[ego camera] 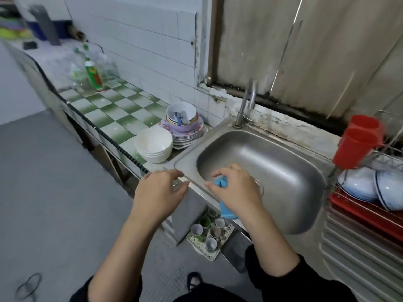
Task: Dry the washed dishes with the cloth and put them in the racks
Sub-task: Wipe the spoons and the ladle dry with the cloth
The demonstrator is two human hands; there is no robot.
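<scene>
Our right hand [237, 188] sits low in the middle of the frame, over the near rim of the sink [283, 171]. Its fingers are curled round a blue cloth [220, 183], bunched at the fingertips, with one end hanging down under the wrist. A faint curved rim shows just right of this hand; we cannot tell what it belongs to.

Our left hand [161, 190] is just beside it, at the left, over the sink's near left corner. Its thumb and fingers are bent toward each other. A blurred, glassy patch lies at the fingertips, and we cannot tell whether they pinch anything.

Above the left hand, on the green and white chequered counter [104, 110], stands a stack of white bowls [153, 144]. Touching it from behind is a pile of flowered plates [187, 136], topped by a bowl with cutlery [182, 115] in it. Further toward the upper left stands a green bottle [93, 75], blurred.

The tap [246, 103] rises behind the basin, in the upper middle.

At the right edge we see a wire rack [375, 156] over a red tray [366, 214]. Blue and white bowls [357, 184] lean in it, and two red cups [359, 144] hang tilted at its upper left corner.

Below the hands, on the floor, a speckled tray [209, 255] holds several small cups [197, 229].
</scene>
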